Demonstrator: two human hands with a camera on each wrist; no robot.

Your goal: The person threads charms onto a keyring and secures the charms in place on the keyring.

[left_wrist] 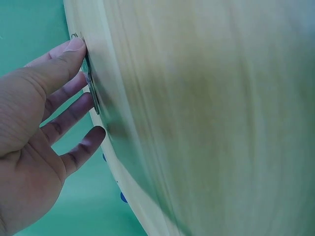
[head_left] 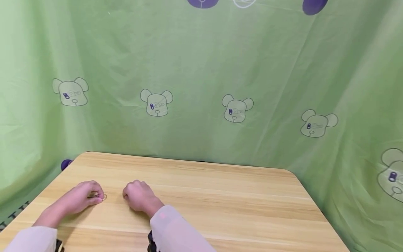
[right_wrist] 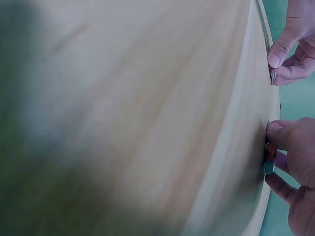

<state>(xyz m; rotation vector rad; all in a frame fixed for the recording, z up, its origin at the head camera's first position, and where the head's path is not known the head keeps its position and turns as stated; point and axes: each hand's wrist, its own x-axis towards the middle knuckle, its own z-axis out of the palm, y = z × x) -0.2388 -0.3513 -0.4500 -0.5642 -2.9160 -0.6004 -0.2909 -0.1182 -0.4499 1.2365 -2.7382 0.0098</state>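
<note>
From where I stand, the left hand is low over the left part of the wooden desk, its thumb and foremost fingers pinched together on a thin metal piece with a small ring at one end. The ring pokes out past the fingertips, toward the other hand; the remaining fingers are loosely spread, the little one standing well apart from the thumb.

Just beside it, the right hand is curled in, back upward, nearly closed. Seen from the right wrist, its thumb and fingers hold a small red-and-teal thing close to the desk; what exactly it is I cannot tell. The two hands are near but apart.

Pale sleeves cover both forearms, and a green curtain with bear faces hangs behind the desk
</note>
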